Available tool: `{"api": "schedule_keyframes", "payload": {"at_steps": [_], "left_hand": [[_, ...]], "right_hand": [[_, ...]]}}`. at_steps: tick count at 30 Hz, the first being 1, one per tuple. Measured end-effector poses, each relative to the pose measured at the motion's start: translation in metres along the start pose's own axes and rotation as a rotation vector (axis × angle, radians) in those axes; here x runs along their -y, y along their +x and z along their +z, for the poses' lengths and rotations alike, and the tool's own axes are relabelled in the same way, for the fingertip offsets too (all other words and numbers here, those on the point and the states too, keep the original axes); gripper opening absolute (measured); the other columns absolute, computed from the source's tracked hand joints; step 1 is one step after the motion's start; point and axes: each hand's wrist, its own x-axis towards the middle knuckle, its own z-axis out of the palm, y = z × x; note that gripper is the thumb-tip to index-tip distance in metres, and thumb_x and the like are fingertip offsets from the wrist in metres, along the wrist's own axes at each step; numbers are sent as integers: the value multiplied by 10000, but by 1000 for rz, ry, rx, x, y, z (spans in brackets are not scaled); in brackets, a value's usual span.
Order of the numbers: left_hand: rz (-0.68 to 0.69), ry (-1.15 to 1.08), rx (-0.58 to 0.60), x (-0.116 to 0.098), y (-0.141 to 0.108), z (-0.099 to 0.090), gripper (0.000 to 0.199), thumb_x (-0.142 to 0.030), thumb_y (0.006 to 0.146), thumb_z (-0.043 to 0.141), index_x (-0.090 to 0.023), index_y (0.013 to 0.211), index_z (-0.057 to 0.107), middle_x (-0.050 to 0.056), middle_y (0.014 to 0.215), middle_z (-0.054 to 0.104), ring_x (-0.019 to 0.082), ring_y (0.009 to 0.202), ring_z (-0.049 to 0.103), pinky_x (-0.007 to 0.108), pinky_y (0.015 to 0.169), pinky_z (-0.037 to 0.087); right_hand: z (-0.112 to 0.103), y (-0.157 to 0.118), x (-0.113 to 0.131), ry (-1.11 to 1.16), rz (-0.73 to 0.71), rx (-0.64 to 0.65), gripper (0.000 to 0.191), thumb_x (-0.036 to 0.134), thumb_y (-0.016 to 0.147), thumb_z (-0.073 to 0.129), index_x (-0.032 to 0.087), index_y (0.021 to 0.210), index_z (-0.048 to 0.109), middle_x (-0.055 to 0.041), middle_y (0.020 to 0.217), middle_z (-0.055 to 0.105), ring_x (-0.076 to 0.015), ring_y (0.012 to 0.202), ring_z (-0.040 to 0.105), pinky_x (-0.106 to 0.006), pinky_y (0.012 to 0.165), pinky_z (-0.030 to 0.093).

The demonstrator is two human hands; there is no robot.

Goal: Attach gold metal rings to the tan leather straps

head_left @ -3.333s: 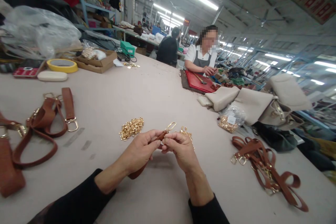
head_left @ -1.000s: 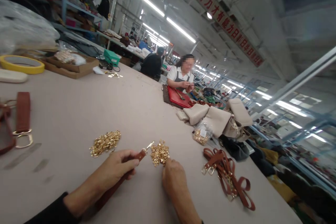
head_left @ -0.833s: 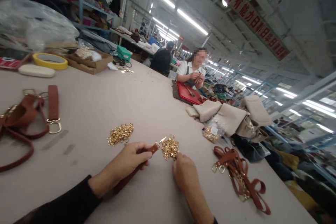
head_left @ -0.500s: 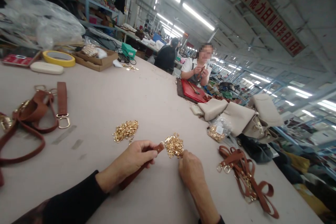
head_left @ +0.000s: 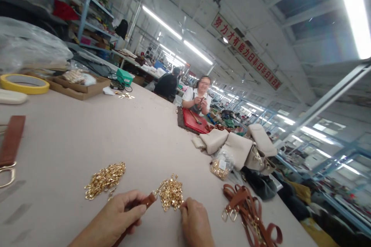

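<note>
Left hand grips a strap, ring apparently fitted — right hand at lower-centre metal bits, can't tell its grip, plenty left loose — ringed straps lower right.

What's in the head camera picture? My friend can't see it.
The left hand holds a brown strap; the right hand is beside a pile of gold metal bits. Another pile and more straps lie on the table.

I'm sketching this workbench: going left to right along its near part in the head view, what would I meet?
Flat brown leather strap, elongated heap of gold metal pieces, rounder heap of gold metal pieces, right hand, tangled brown leather straps.
</note>
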Motion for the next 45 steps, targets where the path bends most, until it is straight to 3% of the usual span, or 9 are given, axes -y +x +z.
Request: {"api": "schedule_keyframes", "payload": {"at_steps": [6,9,12,18,32,38,45], "left_hand": [[-6,56,-40,-3,-3,-1,305,-431,766,595,-160,881,673,-21,633,526,140,576,507,197,489,383],[22,92,-62,-12,-9,1,299,-449,772,590,-179,865,678,-19,641,533,149,594,516,193,474,376],[63,149,-93,-18,-13,2,292,-461,785,575,-194,847,677,-22,651,546,148,592,511,195,471,375],[71,131,-134,-18,-15,4,330,-483,819,556,-179,891,658,-13,662,562,161,618,539,214,480,409],[77,-141,-91,-23,-17,9,215,-292,753,639,-131,885,691,23,774,652,120,600,565,237,566,478],[104,-102,-89,-20,-18,11,210,-260,777,618,-137,921,709,26,773,672,124,597,568,234,578,462],[195,122,-148,-15,-20,10,250,-245,820,572,-183,1005,728,32,824,713,175,724,615,244,640,469]], "right_hand": [[-6,-4,9,455,-110,-88,203,182,878,490,184,732,631,-23,696,667,-177,677,604,-245,616,387],[-11,-11,31,767,-216,-70,187,269,879,511,187,744,612,6,634,606,-148,595,536,-233,552,370],[-15,-18,58,912,-301,-68,157,283,873,535,193,772,616,10,652,596,-144,616,529,-241,587,393],[-15,-21,88,986,-419,-124,115,248,900,531,213,858,633,-14,840,648,-161,802,595,-272,739,440],[0,-17,87,1056,-458,-225,77,209,891,581,222,872,654,-26,893,660,-171,858,614,-303,768,478],[-3,-18,86,941,-506,-283,97,181,891,575,224,888,662,-20,871,678,-163,817,617,-292,737,472],[-7,-19,87,938,-497,-273,101,172,886,574,215,857,660,-17,842,669,-161,800,610,-285,722,470]]}}
